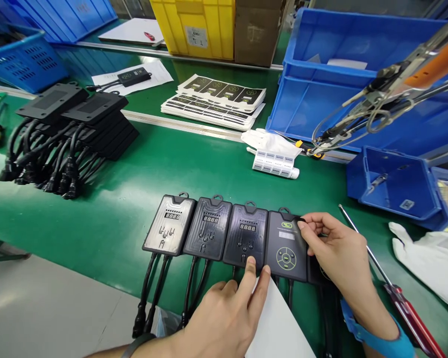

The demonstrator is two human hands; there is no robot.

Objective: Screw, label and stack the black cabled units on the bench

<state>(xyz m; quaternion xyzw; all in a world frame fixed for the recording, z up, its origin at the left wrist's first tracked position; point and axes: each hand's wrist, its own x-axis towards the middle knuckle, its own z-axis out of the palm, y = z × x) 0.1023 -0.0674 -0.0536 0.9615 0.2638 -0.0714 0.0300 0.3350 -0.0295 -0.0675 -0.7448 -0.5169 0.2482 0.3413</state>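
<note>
Several black controller boxes stand in a row on the green bench. The fourth box carries a dark printed label with a round green button pattern. My right hand pinches that label's upper right corner between thumb and index finger. A box further right is mostly hidden under this hand. My left hand has its index fingertip at the lower edge of the third box, whose display and buttons are bare. A white sheet sits beside its thumb, apparently held under it. Two more bare boxes stand leftward.
Stacked black boxes with cables lie at left. Printed label sheets are at the back. A label roll, a white glove, a screwdriver and a blue bin are nearby. A hanging tool projects at upper right.
</note>
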